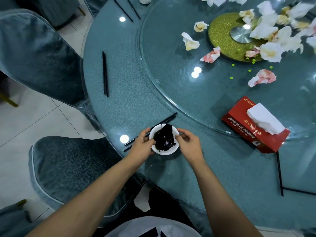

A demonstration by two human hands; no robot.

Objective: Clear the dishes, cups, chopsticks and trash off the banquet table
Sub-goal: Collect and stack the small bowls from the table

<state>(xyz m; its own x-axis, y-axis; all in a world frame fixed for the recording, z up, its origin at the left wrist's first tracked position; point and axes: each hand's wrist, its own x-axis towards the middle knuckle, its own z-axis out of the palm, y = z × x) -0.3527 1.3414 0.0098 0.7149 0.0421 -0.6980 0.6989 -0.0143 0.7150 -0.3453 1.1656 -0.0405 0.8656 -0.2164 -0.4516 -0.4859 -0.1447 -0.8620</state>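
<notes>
Bowl: a small white bowl [164, 140] of dark leftovers sits between the two hands, near the tabletop [130, 103] edge closest to the person; whether it rests on the glass or is just lifted, I cannot tell.
Left hand: the left hand [142, 146] grips the bowl's left rim, thumb curled over the edge, fingers round the outside.
Right hand: the right hand [189, 145] pinches the right rim with curled fingertips; both hands are clamped on the same bowl.
Step in hand: judging by the grip, picking up this bowl to carry it off.
Next move: likely a level lift, since the contents look wet and could slop over the rim.
Just past the hands: a pair of black chopsticks [152, 131] lies slantwise under and behind the bowl.
Left of the hands, farther out: a second pair of chopsticks [105, 73] lies on the tabletop.
Right of the hands: a red tissue box [254, 124] rests partly on the glass turntable [171, 65]; two loose black sticks [279, 173] lie nearer the person.
Far beyond the hands: crumpled napkins [263, 77] and green food scraps are scattered over the turntable, still to be cleared.
</notes>
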